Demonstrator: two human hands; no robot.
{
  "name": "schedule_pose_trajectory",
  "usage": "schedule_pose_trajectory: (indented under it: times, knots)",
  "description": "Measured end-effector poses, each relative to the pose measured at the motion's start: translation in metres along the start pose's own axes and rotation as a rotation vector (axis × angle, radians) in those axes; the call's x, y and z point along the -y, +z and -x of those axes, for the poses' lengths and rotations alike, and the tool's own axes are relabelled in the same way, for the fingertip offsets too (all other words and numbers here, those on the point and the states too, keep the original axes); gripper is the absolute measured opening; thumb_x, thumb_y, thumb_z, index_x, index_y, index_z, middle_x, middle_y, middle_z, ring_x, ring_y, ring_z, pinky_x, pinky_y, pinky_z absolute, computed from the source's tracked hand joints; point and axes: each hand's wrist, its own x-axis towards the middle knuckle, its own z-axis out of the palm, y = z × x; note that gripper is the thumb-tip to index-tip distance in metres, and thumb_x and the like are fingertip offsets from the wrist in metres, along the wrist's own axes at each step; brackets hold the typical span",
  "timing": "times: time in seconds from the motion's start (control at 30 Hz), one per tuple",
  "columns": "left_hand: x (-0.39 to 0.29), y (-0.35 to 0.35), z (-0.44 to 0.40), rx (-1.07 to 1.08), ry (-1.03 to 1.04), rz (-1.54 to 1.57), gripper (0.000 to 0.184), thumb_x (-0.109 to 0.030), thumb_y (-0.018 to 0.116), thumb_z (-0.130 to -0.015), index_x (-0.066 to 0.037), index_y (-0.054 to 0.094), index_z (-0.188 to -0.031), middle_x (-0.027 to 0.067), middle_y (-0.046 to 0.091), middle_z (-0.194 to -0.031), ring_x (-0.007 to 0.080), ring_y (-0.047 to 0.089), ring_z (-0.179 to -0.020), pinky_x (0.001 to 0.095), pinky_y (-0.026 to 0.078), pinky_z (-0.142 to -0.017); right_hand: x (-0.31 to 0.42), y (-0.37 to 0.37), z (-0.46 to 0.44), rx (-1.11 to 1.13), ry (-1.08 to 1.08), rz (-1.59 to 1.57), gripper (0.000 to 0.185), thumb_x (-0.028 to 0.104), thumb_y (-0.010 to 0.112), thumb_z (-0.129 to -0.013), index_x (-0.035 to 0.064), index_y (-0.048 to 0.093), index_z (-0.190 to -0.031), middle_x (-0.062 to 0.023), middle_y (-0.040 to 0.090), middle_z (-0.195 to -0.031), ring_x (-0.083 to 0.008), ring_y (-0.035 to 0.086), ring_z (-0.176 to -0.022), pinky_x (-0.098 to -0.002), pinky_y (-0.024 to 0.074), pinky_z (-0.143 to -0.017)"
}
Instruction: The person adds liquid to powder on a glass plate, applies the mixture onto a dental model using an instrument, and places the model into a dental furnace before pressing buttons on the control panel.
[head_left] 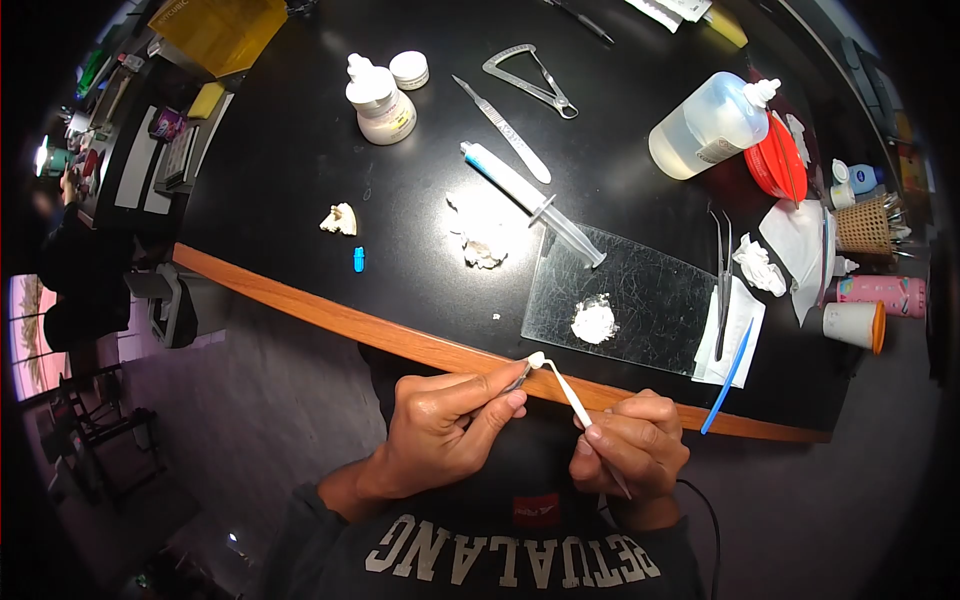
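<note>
My left hand (445,425) pinches a small grey metal tool (517,381), mostly hidden by the fingers. At its end sits a small white tooth-like piece (537,359), just over the table's wooden edge. Held like a pen in my right hand (635,447) is a slim white applicator stick (573,396). Its bent tip meets the white piece, or comes very close to it. Beyond both hands lies a scratched glass slab (650,280) bearing a mound of white powder (595,319). A large syringe (520,190) rests partly over the slab's far left corner.
Left of the syringe are crumpled white tissue (482,235), a blue piece (359,260) and a cream dental model piece (340,219). Further back are a white dropper bottle (382,105), scalpel (505,130) and caliper (530,80). Tweezers (722,285), a blue stick (728,378) and a large bottle (705,128) lie right.
</note>
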Motion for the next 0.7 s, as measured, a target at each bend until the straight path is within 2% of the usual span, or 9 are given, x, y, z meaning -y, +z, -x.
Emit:
schedule_pose_trajectory:
  times: [0.23,0.53,0.63,0.7]
  knots:
    - [-0.0068,-0.0008,-0.0029,0.016,-0.005,-0.011,0.027,0.006,0.072,-0.099,0.01,0.075,-0.126,0.0205,0.082,-0.096,0.02,0.082,-0.082,0.0268,0.064,-0.071,0.0001,0.0008,0.0026,-0.016,-0.007,0.016,0.021,0.016,0.087,-0.09,0.0133,0.078,-0.109,0.0011,0.078,-0.097,-0.0145,0.064,-0.084,-0.0271,0.0461,-0.051]
    - [-0.0083,-0.0007,-0.0041,0.014,-0.023,-0.004,0.028,0.005,0.072,-0.099,0.01,0.075,-0.126,0.0189,0.081,-0.092,0.019,0.081,-0.081,0.0265,0.064,-0.07,-0.0017,0.0011,0.0011,-0.003,-0.033,0.004,0.02,0.018,0.088,-0.091,0.0119,0.079,-0.108,-0.0002,0.08,-0.098,-0.0153,0.065,-0.083,-0.0274,0.0463,-0.051]
    - [-0.003,0.0019,-0.0028,-0.022,0.007,0.007,0.031,0.003,0.076,-0.097,0.008,0.075,-0.127,0.0203,0.081,-0.092,0.0151,0.079,-0.076,0.0258,0.06,-0.065,-0.0017,0.0016,0.0024,-0.016,-0.03,0.004,0.02,0.019,0.088,-0.091,0.0116,0.079,-0.107,-0.0003,0.08,-0.097,-0.0154,0.065,-0.083,-0.0275,0.0465,-0.052]
    - [-0.005,0.0003,-0.0032,-0.004,-0.017,0.002,0.031,0.004,0.076,-0.097,0.008,0.075,-0.127,0.02,0.081,-0.092,0.0154,0.079,-0.077,0.0258,0.061,-0.065,-0.0016,0.0021,0.0023,-0.018,-0.03,0.004,0.019,0.018,0.088,-0.091,0.0115,0.079,-0.107,-0.0003,0.08,-0.097,-0.0154,0.065,-0.082,-0.0276,0.0465,-0.052]
